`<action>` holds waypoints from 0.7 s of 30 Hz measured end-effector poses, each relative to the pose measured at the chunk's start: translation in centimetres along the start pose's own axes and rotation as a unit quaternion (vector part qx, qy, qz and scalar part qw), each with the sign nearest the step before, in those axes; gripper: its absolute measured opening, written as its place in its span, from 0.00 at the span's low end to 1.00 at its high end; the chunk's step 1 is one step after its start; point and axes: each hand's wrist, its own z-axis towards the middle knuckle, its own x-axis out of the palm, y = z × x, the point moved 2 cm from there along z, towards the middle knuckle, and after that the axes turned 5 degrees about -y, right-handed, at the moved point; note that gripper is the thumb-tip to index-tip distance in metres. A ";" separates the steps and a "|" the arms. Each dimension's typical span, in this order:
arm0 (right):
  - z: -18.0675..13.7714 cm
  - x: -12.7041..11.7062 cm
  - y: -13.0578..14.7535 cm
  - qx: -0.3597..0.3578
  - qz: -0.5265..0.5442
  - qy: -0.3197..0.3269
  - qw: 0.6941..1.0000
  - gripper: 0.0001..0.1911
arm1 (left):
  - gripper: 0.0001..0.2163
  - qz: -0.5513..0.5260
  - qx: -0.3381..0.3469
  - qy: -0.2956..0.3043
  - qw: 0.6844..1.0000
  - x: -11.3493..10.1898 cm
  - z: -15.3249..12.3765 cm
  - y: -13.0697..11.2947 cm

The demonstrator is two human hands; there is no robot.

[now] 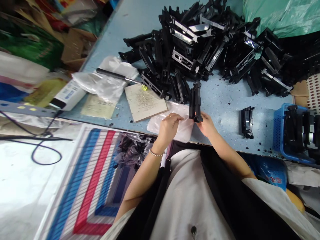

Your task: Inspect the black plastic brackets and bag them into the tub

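Observation:
My right hand [205,124] grips the lower end of a long black plastic part [195,101], which stands nearly upright on the blue table [220,96]. My left hand [170,125] rests beside it with fingers curled, its fingertips pinched on the clear plastic bag [182,128] lying at the table's near edge. A bracelet sits on my left wrist. A big heap of similar black plastic parts [200,43] fills the table behind the held part.
A single black part [247,121] lies to the right. A blue basket [278,133] holding black parts stands at the far right. A small board with tiny pieces [145,101], crumpled plastic [105,81] and a screwdriver [117,76] lie at left. A striped woven sack [95,180] sits below.

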 end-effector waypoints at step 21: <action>-5.8 -0.2 -2.1 0.196 -0.102 0.068 0.973 0.10 | 0.29 -0.020 0.198 0.108 0.974 -0.2 -6.8 -6.5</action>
